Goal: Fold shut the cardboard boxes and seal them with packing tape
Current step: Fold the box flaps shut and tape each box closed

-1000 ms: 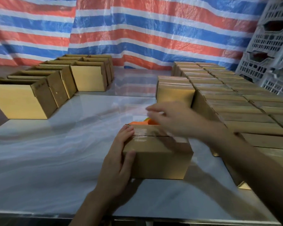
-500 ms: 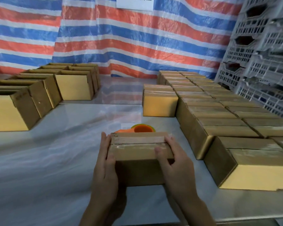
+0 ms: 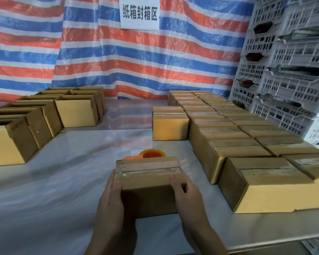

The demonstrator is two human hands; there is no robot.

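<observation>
A small closed cardboard box (image 3: 149, 179) with clear tape along its top seam sits in front of me on the pale table (image 3: 53, 190). My left hand (image 3: 110, 199) grips its left side, thumb on top. My right hand (image 3: 188, 197) grips its right side, thumb curled over the top edge. An orange tape dispenser (image 3: 151, 154) lies just behind the box, mostly hidden by it.
Several open boxes (image 3: 75, 115) stand in rows at the left. Several sealed boxes (image 3: 238, 144) fill the right side of the table. Grey plastic crates (image 3: 287, 61) are stacked at the far right. A striped tarp with a paper sign (image 3: 139, 12) hangs behind.
My right hand came back from reaching over the box and now grips its right side. The view has lifted, and the box is held between both hands.
</observation>
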